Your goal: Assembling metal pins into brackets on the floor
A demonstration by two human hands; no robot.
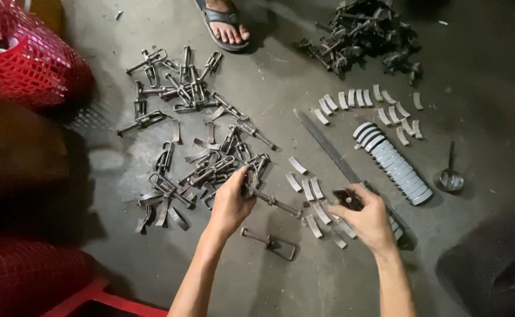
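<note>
On the concrete floor [328, 276], left hand [231, 202] grips a metal clamp [269, 199]; right hand [369, 220] pinches a small dark part [347, 198].

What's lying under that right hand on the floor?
Under the right hand lie pale curved metal pieces and the end of a long flat file. Its fingers pinch a small dark part; whatever lies beneath the palm is covered.

The clamp [269, 201] in my left hand [231, 202] is dark, rusty brown, like the heap of clamps [193, 117] on the grey concrete floor [328, 282]. The small part [348, 198] in my right hand [369, 220] is near black, and the curved plates [395, 164] are pale silvery grey. The mesh baskets [28, 58] are bright red, in a net pattern.
</note>
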